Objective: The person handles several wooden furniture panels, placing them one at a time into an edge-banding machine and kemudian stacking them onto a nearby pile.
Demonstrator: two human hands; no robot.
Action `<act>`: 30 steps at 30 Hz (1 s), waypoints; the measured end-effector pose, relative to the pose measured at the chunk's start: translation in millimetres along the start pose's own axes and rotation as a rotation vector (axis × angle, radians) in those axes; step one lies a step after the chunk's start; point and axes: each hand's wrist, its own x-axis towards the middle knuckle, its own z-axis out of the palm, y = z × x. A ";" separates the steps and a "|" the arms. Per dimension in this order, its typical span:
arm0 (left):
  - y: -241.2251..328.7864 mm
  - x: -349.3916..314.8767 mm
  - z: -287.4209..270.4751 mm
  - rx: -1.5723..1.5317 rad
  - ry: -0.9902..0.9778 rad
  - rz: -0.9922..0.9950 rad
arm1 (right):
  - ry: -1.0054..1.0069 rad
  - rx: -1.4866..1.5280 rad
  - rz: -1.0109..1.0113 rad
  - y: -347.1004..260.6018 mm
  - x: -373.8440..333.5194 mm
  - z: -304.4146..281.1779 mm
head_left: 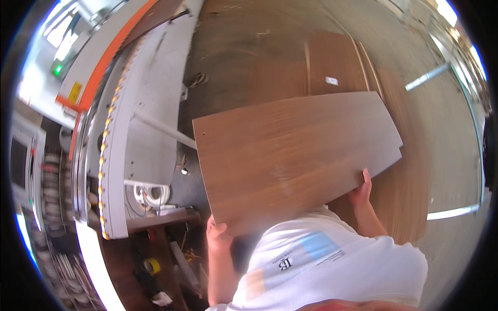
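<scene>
A large brown wood-grain panel point(290, 150) is held out flat in front of my body, its near edge close to my white shirt. It has a small hole near its far left corner and a notch at the right end. My left hand point(219, 234) grips the near left corner, thumb on top and the other fingers hidden below. At the near right edge, my right hand point(361, 191) holds the panel with its thumb over the top face; its remaining fingers are mostly out of sight underneath.
To the left stands a long white and orange machine point(111, 57) with a row of yellowish rollers along its edge. More brown boards point(337, 57) lie beyond and beneath the panel. A yellow tape roll point(152, 266) sits on a lower shelf near white coiled hose point(155, 196).
</scene>
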 end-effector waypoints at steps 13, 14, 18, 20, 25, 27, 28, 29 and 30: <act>48.9 -147.9 -18.2 0.007 0.161 0.556 | -0.600 0.039 0.298 50.1 8.3 176.8; 49.6 -161.2 -21.6 -0.002 0.139 0.624 | -0.638 0.010 0.310 58.0 7.5 194.4; 49.2 -214.9 -26.8 0.037 0.263 0.868 | -0.920 -0.056 0.369 98.6 12.0 254.7; 47.4 -242.9 -36.8 0.115 0.296 0.977 | -0.978 -0.042 0.495 125.6 2.3 288.2; 48.7 -312.1 -62.8 0.083 0.489 1.145 | -1.225 -0.118 0.690 207.4 -25.4 361.1; 51.4 -332.0 -63.6 -0.021 0.606 1.226 | -1.156 -0.121 0.811 238.1 -50.5 383.2; 51.1 -347.0 -67.5 -0.019 0.617 1.232 | -1.156 -0.129 0.860 250.8 -64.5 394.2; 51.6 -362.2 -71.4 -0.029 0.621 1.238 | -1.160 -0.138 0.908 263.1 -78.4 405.5; 52.6 -376.2 -75.0 -0.042 0.624 1.240 | -1.179 -0.158 0.934 274.1 -90.7 415.0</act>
